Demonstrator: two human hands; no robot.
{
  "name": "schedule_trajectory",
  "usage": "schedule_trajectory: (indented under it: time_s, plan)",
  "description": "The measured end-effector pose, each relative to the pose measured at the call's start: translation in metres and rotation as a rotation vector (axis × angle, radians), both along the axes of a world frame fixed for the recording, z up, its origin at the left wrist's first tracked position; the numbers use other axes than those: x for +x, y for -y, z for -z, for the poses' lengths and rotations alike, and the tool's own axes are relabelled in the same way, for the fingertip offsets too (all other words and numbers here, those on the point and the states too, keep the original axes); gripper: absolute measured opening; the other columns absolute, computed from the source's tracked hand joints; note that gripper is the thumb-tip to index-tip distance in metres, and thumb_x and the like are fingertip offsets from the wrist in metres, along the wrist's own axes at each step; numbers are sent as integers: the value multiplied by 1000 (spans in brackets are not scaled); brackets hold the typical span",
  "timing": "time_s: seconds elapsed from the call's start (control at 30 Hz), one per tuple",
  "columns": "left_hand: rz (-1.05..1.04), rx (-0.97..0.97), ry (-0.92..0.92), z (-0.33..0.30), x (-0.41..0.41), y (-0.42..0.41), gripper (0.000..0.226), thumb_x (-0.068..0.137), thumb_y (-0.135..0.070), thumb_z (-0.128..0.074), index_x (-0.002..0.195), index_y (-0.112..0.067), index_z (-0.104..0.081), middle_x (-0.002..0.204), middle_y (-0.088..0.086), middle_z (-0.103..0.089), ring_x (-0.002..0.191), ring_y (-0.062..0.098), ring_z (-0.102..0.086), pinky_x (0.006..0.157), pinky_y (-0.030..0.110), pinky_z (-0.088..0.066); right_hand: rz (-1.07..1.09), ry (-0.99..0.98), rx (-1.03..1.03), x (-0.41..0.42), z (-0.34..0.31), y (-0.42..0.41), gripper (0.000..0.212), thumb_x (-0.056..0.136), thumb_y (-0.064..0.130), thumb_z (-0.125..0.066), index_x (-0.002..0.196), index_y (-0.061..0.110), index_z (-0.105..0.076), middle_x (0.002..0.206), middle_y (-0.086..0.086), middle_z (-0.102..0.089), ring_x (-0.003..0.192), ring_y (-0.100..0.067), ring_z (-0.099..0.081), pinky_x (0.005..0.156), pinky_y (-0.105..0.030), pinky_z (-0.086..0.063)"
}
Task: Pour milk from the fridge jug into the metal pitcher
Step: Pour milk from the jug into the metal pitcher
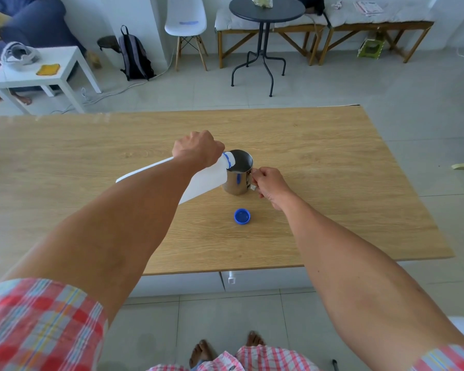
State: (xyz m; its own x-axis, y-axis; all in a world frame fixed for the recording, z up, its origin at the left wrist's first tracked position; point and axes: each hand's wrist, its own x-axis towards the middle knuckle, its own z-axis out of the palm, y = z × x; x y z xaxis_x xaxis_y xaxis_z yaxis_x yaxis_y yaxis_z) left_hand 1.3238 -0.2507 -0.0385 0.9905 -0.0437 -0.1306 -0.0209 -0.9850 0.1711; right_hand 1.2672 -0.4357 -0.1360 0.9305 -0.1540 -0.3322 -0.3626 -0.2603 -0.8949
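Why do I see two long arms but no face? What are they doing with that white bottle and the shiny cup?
The camera sits on the person's head and looks down, so you see what they see: their own two arms, and even their bare feet at the bottom. There is just this one picture, from that one spot.

The left hand grips a white milk jug, tipped so that its mouth leans over the rim of a metal pitcher. The right hand holds the pitcher's handle to keep it steady. I cannot make out a stream of milk, but the jug is tilted for pouring.

The pitcher stands on a wooden table. The jug's blue cap lies on the table, nearer to the person than the pitcher.
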Motion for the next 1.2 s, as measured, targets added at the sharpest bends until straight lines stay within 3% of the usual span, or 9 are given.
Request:
schedule_trajectory:
  time_s: [0.17,0.4,0.57,1.2]
  plan:
    - [11,17,-15,-2,0,2,29,100,-35,-42,93,-12,-59,81,5,-54,81,30,-59,67,36,-41,-4,-3,0,0,0,0,39,108,27,-47,71,16,-51,71,-5,-50,57,-17,-41,54,-31,-36]
    - [18,22,-18,-2,3,4,27,98,-33,-44,94,-12,-61,81,6,-56,72,25,-56,67,35,-42,0,6,15,-1,-1,0,38,108,24,-48,72,15,-49,70,-3,-50,54,-15,-40,53,-30,-36]
    - [43,52,-21,-4,3,6,26,99,-32,-42,96,-11,-59,80,5,-51,84,31,-58,71,37,-43,0,-1,23,-1,-1,1,37,108,23,-48,72,15,-51,71,-3,-51,53,-15,-40,54,-31,-36]
    - [42,48,-13,-1,5,5,30,100,-34,-42,96,-11,-60,81,6,-53,85,31,-59,71,38,-43,-24,4,-18,-1,-2,3,37,108,24,-49,72,15,-52,68,-2,-51,53,-15,-43,53,-29,-40]
